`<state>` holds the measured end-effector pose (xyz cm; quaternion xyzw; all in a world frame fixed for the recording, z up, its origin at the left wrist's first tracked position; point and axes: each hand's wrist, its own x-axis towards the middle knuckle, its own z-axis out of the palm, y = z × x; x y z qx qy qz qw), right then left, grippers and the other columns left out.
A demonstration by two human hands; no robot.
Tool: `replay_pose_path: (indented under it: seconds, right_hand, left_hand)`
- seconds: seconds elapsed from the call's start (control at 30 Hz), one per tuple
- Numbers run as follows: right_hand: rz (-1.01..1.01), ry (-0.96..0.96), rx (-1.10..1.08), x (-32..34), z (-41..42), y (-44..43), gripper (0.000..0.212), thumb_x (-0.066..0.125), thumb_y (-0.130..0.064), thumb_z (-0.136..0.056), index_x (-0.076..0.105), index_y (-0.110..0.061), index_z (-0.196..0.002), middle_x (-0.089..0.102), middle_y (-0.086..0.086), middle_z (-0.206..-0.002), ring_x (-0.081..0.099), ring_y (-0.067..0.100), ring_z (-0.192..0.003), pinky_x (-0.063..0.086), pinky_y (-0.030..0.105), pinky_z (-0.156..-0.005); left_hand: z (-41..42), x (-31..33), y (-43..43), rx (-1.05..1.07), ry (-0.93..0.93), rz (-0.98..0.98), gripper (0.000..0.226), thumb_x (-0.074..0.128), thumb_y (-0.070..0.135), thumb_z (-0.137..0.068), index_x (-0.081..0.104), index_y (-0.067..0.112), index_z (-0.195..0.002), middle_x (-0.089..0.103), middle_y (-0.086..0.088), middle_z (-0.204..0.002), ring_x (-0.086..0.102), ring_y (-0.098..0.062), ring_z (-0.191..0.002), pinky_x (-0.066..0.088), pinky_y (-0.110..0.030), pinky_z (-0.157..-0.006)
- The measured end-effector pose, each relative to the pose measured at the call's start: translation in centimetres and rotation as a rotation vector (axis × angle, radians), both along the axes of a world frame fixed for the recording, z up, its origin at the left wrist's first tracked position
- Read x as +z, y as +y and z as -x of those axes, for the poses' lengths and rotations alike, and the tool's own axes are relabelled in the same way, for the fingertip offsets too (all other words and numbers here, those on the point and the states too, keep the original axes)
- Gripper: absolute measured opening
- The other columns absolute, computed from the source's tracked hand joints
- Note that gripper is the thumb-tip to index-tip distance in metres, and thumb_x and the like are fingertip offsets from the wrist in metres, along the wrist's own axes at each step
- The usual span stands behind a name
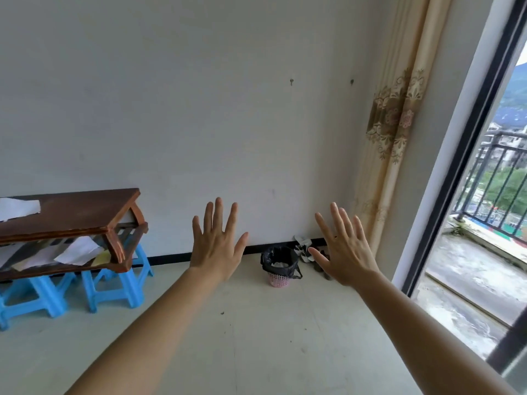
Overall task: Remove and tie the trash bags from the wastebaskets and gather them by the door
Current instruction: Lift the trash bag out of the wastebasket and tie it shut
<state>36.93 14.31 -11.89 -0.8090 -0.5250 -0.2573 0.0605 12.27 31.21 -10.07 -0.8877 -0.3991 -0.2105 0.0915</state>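
Pink lattice wastebasket (278, 279): stands on the floor (256, 337) against the black skirting of the far wall, seen between the two raised hands and well beyond them. Only its lower part shows. Black trash bag (278, 256): lines the basket, folded over and covering the rim, with one loop hanging at the right. The pale contents are hard to make out. Left hand (218, 246): held up in the air with its back to the camera, fingers (218, 215) straight and spread, holding nothing. Right hand (346, 252): the same, spread and holding nothing. It hides part of a pile of footwear (302, 248) by the wall, whose kind is unclear. Wooden worktop (71, 212): cut off by the left edge of the view, resting on blue plastic stools (114, 286), with papers (77, 250) on its lower shelf. Cream patterned curtain (396, 124): hangs in the right corner. Dark-framed glass door (456, 172): borders the right side, with a railed balcony (470, 269) outside, partly cut off. Floor: runs from the arms to the basket, between the stools and the door frame, with a few dark specks on it.
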Motion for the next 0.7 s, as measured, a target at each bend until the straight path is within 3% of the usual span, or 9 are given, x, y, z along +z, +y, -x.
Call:
replay_pose_path:
  seconds: [0.3, 0.57, 0.7]
  right_hand:
    - [0.016, 0.045, -0.041, -0.9, -12.2, 12.4, 0.08, 0.034, -0.067, -0.094, 0.02, -0.02, -0.158, 0.012, 0.02, -0.164, 0.023, 0.036, -0.149, 0.02, 0.054, -0.12]
    - [0.068, 0.131, -0.076, -3.3, -28.6, 26.6, 0.082, 0.031, -0.068, -0.093, 0.014, -0.022, -0.159, 0.009, 0.02, -0.164, 0.022, 0.036, -0.15, 0.02, 0.053, -0.12]
    - [0.072, 0.136, -0.092, -2.3, -36.1, 34.1, 0.081, 0.02, -0.069, -0.094, 0.005, -0.023, -0.159, 0.002, 0.019, -0.165, 0.017, 0.035, -0.151, 0.016, 0.05, -0.121]
  left_hand:
    - [-14.1, -1.0, 13.7, -0.081, -0.08, 0.145, 0.069, 0.015, 0.055, -0.1, -0.009, 0.023, -0.156, -0.014, -0.012, -0.165, -0.009, -0.029, -0.152, 0.005, -0.053, -0.12]
    - [-30.7, -4.0, 28.1, -0.052, 0.038, 0.219, 0.069, 0.011, 0.057, -0.1, -0.014, 0.024, -0.156, -0.02, -0.012, -0.163, -0.012, -0.03, -0.152, 0.006, -0.053, -0.12]
    - [-36.9, -3.6, 35.5, -0.028, 0.08, 0.22, 0.068, 0.01, 0.057, -0.1, -0.012, 0.025, -0.156, -0.02, -0.013, -0.163, -0.011, -0.03, -0.152, 0.007, -0.053, -0.121]
